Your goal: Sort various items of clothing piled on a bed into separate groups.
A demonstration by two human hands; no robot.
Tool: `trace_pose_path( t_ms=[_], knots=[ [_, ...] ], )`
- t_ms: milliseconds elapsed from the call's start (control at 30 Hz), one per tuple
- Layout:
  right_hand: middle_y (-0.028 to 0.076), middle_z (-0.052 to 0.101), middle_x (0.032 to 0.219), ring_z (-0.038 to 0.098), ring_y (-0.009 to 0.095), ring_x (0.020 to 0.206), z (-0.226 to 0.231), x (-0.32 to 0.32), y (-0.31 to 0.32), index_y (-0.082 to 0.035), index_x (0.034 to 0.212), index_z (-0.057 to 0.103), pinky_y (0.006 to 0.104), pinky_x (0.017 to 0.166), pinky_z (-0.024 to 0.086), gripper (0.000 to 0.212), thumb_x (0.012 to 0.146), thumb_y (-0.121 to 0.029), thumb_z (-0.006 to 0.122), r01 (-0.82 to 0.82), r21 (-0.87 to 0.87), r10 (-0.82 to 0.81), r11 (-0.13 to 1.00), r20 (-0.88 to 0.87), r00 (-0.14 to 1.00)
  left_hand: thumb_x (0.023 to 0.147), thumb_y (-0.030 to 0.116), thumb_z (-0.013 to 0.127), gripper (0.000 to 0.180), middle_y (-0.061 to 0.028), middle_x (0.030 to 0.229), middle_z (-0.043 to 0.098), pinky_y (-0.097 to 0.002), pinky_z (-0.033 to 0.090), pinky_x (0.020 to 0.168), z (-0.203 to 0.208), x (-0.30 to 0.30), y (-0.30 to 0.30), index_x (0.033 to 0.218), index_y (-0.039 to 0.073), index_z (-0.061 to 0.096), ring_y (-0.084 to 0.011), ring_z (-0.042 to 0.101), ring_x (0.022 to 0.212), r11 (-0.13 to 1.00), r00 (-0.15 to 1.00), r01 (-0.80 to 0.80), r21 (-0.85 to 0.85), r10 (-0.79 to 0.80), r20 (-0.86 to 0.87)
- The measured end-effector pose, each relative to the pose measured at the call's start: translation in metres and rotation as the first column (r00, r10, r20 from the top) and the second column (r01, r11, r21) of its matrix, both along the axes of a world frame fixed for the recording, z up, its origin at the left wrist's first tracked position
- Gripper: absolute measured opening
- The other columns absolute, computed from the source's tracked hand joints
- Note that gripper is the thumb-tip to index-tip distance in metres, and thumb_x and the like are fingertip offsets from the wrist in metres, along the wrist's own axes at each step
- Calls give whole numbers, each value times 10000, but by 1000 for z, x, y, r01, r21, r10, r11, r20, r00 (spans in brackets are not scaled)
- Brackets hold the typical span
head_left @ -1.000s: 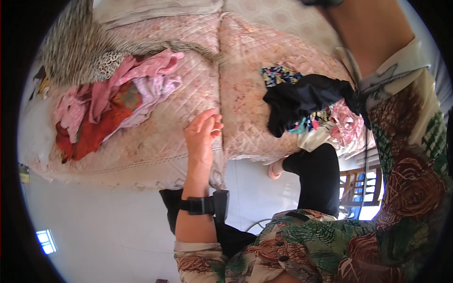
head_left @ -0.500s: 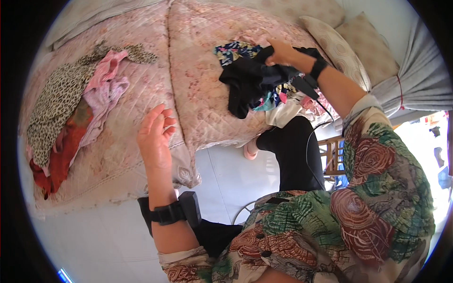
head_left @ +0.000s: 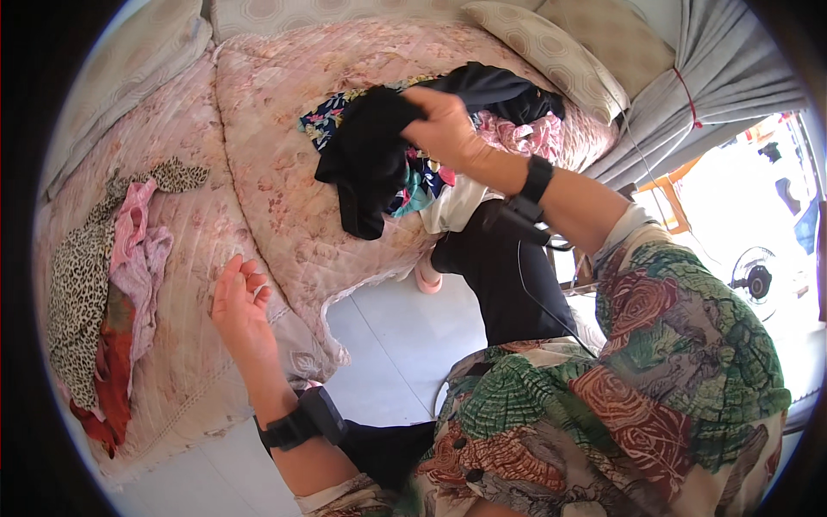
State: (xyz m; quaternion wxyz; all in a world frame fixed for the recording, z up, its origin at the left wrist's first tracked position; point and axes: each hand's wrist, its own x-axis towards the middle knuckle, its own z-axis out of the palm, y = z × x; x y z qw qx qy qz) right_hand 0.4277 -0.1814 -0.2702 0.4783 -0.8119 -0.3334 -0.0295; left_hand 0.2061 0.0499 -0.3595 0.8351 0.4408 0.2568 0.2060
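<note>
My right hand is closed on a black garment, lifting part of it above a pile of clothes; its exact kind I cannot make out. Under and around it lie a navy floral cloth, a teal and multicoloured cloth, a white cloth and a pink patterned cloth. More black fabric stretches behind my hand. My left hand, palm up with loosely curled fingers, holds nothing over the pink quilt. Left of it are a leopard-print garment, a pink garment and a red-orange one.
Patterned cushions line the far side, by a grey curtain tied with a red cord. A thin cable hangs near my right arm. At the right stands a fan. Pale floor tiles show below the quilt's edge.
My right hand has taken up the black garment and raised part of it. The view has shifted right, so the quilt and clothes appear farther left. My left hand stays empty.
</note>
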Motion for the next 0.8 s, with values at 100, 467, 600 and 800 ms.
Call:
trace_pose_path(
  t_ms=[100,467,600,800],
  knots=[
    [149,580,1005,562,274,923,9,-35,23,-23,1046,561,321,815,454,414,641,-69,635,-352,-215,361,911,5,933,863,180,513,317,-45,989,567,-281,401,745,-2,2,0,1141,26,519,-108,513,807,999,999,39,-1,-39,-7],
    [168,460,1220,433,337,1135,-7,44,-69,-155,1352,241,408,902,406,958,551,-135,764,144,-900,69,412,188,980,841,153,546,340,-72,979,582,-259,410,717,-4,8,-4,1134,-14,510,-104,532,790,1000,1000,20,-18,-20,-8],
    [143,595,1026,569,317,972,-8,69,-79,-137,1163,499,426,786,477,515,667,-188,629,290,-937,-47,195,286,957,862,170,518,333,-44,992,572,-271,411,736,-5,4,0,1159,20,501,-108,522,825,999,999,44,-25,-44,-10],
    [237,615,860,597,382,804,119,141,-13,19,881,627,440,670,491,275,730,-171,497,393,-782,11,484,455,891,829,157,567,323,-62,949,592,-253,414,708,3,2,-1,1104,-7,530,-106,541,773,999,999,12,-35,-10,45]
  ],
)
